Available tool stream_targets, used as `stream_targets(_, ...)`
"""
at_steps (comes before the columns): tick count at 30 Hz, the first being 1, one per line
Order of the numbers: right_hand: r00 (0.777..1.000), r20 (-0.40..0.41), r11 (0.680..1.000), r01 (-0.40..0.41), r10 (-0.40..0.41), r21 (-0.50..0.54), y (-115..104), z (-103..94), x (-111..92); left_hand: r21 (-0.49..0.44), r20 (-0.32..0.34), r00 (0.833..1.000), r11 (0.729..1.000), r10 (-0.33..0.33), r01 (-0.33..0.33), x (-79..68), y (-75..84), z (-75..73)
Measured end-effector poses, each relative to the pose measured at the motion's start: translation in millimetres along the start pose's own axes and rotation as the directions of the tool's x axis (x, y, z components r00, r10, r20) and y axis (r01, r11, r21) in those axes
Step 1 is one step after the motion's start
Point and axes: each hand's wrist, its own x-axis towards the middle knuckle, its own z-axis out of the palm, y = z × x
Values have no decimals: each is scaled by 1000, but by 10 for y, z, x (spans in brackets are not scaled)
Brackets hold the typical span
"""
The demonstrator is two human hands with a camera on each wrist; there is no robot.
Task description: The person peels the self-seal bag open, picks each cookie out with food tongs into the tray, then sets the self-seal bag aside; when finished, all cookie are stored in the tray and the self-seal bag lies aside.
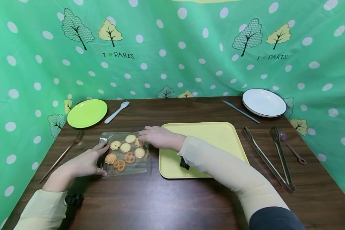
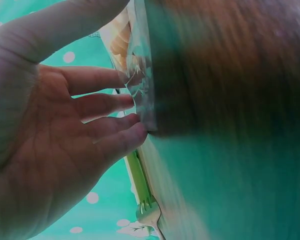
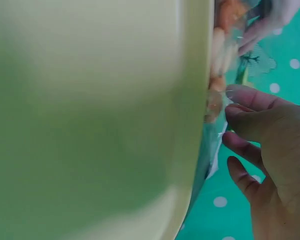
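Observation:
A clear plastic bag (image 1: 138, 166) lies flat on the table with several cookies (image 1: 125, 148) showing in it, some round, some flower-shaped, some pretzel-shaped. My left hand (image 1: 84, 163) is at the bag's left edge, thumb and fingers spread apart. In the left wrist view, the fingers of that hand (image 2: 85, 110) stretch out and touch the bag's edge (image 2: 142, 95). My right hand (image 1: 161, 137) reaches over the tray to the bag's upper right edge. The right wrist view shows that hand's (image 3: 265, 135) thumb and index finger pinching the bag, the other fingers loosely bent.
A yellow tray (image 1: 201, 127) lies right of the bag under my right forearm. Behind are a green plate (image 1: 87, 113), a light-blue spoon (image 1: 117, 112), a blue stick-like utensil (image 1: 241, 111) and a white dish (image 1: 264, 102). A fork (image 1: 61, 156), tongs (image 1: 267, 159) and a purple spoon (image 1: 292, 148) flank them.

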Motion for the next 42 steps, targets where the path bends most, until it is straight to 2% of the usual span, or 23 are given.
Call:
stream_targets(5, 1000, -7, 999, -3, 3, -51, 23, 35, 70, 6, -12, 1000, 1000, 6, -6, -17, -15, -8)
stream_targets(9, 1000, -10, 998, -26, 26, -51, 92, 33, 3, 0, -14, 1000, 1000, 10, -10, -9, -6, -6)
stream_targets(15, 997, -35, 998, -67, 67, 0, 182, 32, -177, 5, 6, 1000, 1000, -3, 3, -5, 6, -16)
stream_targets(19, 996, -55, 996, -74, 77, 47, 190, 34, -218, 12, 9, 1000, 1000, -2, 2, 1, 24, -32)
stream_targets(26, 993, -91, 992, -71, 80, 104, 185, 2, -53, 3, 20, 1000, 1000, -22, 22, 7, 52, -30)
stream_targets(34, 993, -89, 997, -71, 72, 12, 240, 73, 85, -4, 16, 1000, 1000, -11, 11, 13, 43, 21)
stream_targets(38, 992, -97, 997, -82, 82, 5, 301, 86, 14, 10, 10, 1000, 1000, -7, 7, -2, 27, 24)
stream_targets(42, 989, -68, 991, -130, 131, 30, 383, 89, -139, 19, 5, 1000, 1000, -4, 4, 15, 21, 16)
